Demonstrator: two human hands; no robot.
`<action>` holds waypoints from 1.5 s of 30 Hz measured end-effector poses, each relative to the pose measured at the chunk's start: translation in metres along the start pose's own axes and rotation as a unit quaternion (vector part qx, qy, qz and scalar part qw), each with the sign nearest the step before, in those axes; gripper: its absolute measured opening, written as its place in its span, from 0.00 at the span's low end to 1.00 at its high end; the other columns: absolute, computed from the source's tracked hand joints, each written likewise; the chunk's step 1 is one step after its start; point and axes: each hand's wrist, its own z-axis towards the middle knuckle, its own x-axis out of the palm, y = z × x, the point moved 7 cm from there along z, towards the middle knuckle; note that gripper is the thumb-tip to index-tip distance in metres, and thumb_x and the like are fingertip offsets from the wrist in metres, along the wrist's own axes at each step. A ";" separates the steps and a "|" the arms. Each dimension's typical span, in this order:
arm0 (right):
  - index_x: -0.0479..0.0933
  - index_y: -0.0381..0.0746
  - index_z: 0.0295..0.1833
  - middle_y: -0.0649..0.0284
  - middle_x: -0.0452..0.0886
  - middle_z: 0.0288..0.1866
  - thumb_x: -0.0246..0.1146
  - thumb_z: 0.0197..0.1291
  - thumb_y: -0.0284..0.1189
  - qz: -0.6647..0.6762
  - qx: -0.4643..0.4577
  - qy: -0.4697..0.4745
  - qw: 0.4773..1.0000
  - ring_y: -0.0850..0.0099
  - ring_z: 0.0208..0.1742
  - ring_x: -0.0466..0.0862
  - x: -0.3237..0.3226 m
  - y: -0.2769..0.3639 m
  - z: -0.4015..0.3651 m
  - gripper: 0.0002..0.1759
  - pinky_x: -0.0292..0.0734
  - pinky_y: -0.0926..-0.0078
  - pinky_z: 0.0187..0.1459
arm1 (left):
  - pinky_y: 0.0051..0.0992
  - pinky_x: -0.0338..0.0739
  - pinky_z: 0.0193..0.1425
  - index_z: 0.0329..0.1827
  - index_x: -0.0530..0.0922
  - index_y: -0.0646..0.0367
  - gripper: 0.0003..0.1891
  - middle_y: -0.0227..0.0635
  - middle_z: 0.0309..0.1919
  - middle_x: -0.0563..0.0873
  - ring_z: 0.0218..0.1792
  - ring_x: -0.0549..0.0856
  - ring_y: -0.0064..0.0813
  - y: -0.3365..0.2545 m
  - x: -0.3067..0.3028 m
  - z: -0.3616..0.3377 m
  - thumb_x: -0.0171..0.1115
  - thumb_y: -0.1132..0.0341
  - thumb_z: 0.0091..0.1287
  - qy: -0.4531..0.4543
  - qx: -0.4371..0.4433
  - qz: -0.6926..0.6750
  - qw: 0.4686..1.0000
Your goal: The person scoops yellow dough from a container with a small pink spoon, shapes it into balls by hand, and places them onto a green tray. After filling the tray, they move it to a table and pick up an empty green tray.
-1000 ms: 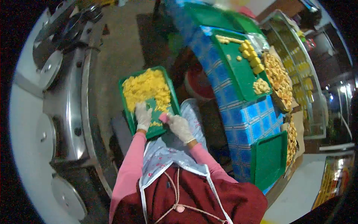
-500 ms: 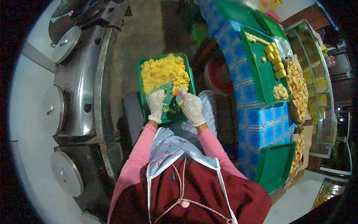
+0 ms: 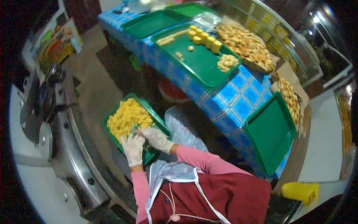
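A yellow crumbly mixture is heaped in a deep green tray at lap height. My left hand, in a whitish glove, is at the near edge of the heap with bent fingers. A bit of teal shows by its fingertips; I cannot make out what it is. My right hand, gloved too, reaches in from the right beside it, fingers closed. Something small and pinkish shows at its tips, too blurred to name. The two hands nearly touch and hide the tray's near part.
On the blue checked table, a green tray holds yellow blocks and pale dough pieces. An empty-looking tray leans at the near end. Baked pieces lie behind. A metal stove stands left.
The view has turned to the right, so the table shows more fully. My hands have come closer together, and my right fingers now point left toward my left hand.
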 end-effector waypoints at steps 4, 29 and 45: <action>0.81 0.47 0.30 0.59 0.81 0.29 0.60 0.55 0.32 -0.241 -0.001 0.004 0.971 0.63 0.35 0.84 -0.019 0.003 -0.005 0.05 0.73 0.66 0.31 | 0.59 0.54 0.76 0.80 0.46 0.65 0.50 0.64 0.74 0.59 0.76 0.57 0.61 0.004 0.026 -0.007 0.49 0.32 0.71 -0.024 -0.012 0.070 0.997; 0.66 0.29 0.72 0.71 0.73 0.26 0.66 0.61 0.28 0.326 0.380 -0.457 0.735 0.83 0.21 0.71 -0.348 -0.115 -0.034 0.35 0.68 0.81 0.18 | 0.31 0.79 0.28 0.42 0.83 0.69 0.20 0.46 0.39 0.86 0.32 0.85 0.34 -0.060 0.399 0.305 0.75 0.60 0.56 -0.143 0.313 0.600 0.722; 0.76 0.29 0.59 0.66 0.81 0.33 0.65 0.57 0.28 0.326 0.357 -0.461 0.744 0.82 0.20 0.74 -0.356 -0.107 -0.023 0.24 0.72 0.84 0.19 | 0.33 0.76 0.40 0.33 0.84 0.74 0.13 0.37 0.31 0.85 0.31 0.79 0.28 -0.177 0.335 0.334 0.67 0.70 0.48 -0.102 0.445 0.527 0.717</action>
